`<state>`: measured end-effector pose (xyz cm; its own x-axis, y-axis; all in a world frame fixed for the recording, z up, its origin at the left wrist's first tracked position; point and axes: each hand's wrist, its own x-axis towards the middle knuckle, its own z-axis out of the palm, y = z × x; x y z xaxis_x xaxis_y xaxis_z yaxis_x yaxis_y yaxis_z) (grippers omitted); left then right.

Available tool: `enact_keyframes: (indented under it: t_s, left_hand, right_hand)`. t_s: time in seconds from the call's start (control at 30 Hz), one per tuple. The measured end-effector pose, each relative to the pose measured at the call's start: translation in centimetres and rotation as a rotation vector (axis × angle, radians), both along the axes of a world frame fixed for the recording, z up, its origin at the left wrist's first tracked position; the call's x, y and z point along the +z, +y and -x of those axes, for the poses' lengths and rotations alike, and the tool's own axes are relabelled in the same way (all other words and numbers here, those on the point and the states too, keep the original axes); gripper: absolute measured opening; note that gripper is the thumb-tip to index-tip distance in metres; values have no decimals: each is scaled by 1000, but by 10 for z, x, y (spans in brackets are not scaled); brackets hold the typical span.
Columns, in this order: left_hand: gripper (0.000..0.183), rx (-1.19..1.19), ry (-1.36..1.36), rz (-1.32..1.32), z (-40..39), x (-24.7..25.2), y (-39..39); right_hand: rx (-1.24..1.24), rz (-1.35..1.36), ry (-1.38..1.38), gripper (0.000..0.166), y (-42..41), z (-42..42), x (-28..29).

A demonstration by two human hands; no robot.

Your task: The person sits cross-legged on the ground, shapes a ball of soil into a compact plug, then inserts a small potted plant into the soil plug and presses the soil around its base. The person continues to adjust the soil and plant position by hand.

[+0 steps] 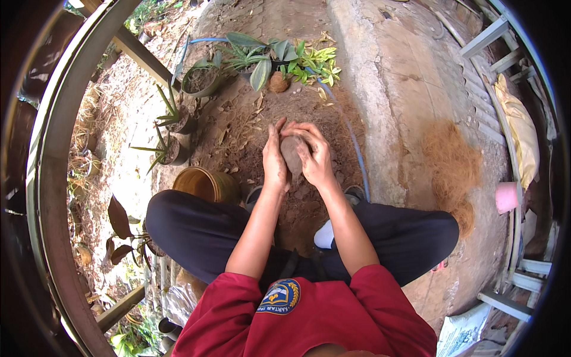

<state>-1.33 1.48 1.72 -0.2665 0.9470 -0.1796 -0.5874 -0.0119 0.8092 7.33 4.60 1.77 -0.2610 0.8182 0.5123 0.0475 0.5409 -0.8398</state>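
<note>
Between my two palms sits a rounded grey-brown ball of soil [292,154], with a few thin fibres hanging from its lower end. My left hand [274,158] presses along its left side, fingers pointing away from me. Curled over the top and right side is my right hand [314,151], its thumb lying across the front of the ball. Dirt coats the fingers of both hands. Beneath them lies loose dark soil [308,201] on the ground between my legs.
A yellowish bucket [207,185] lies tipped near my left knee. Potted plants [176,118] and a fibre-covered ball [279,82] stand ahead. A blue hose [357,151] runs along the right, beside concrete bearing a heap of brown coconut fibre [453,165]. A pink pot [506,197] is farther right.
</note>
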Motion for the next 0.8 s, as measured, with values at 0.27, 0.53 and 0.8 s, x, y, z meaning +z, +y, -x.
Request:
enact_keyframes:
  t_s: [0.27, 0.53, 0.8]
  left_hand:
    - [76, 49, 4, -43, -1, -5, 2]
    - [75, 5, -114, -8, 1, 2, -4]
    - [80, -5, 1, -47, -2, 7, -7]
  right_hand:
    - [115, 915, 626, 50, -9, 6, -13]
    - [-107, 36, 119, 29, -13, 2, 2]
    - [-58, 493, 573, 25, -7, 6, -18]
